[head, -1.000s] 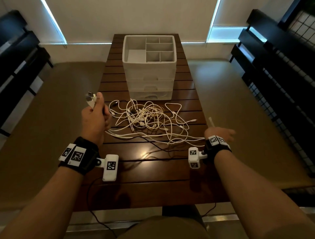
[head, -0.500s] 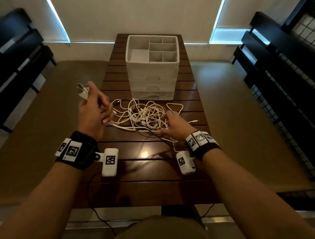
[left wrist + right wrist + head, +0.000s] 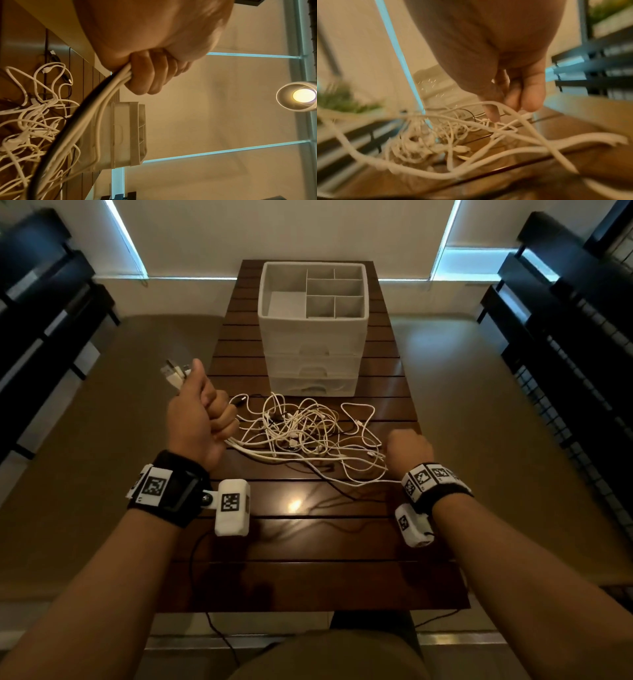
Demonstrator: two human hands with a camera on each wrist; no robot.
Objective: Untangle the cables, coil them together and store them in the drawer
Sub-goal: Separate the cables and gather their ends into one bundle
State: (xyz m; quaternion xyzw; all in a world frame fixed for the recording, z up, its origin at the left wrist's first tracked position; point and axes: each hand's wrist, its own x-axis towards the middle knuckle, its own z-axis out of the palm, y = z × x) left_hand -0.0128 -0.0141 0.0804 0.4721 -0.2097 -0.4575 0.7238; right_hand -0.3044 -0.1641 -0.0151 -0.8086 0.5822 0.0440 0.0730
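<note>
A tangle of white cables [image 3: 305,433] with a black one mixed in lies on the wooden table [image 3: 308,542], in front of the white drawer unit [image 3: 311,364]. My left hand [image 3: 219,419] is raised at the table's left edge and grips a bundle of cable ends, whose plugs [image 3: 174,373] stick out above the thumb. In the left wrist view the fingers [image 3: 150,75] curl round several white cords and one dark cord [image 3: 102,97]. My right hand [image 3: 409,446] is at the tangle's right edge, fingers curled. In the blurred right wrist view its fingertips [image 3: 530,102] pinch a white cable [image 3: 508,108].
The drawer unit's drawers are closed, and an open divided tray [image 3: 342,289] sits on top. Black shelving stands at the far left [image 3: 41,302] and right [image 3: 565,320]. A thin black cord [image 3: 205,604] hangs past the table's front edge.
My right hand went into the tangle, then drew back to the right with a white cable in it. My left hand stays raised with the same bundle of ends.
</note>
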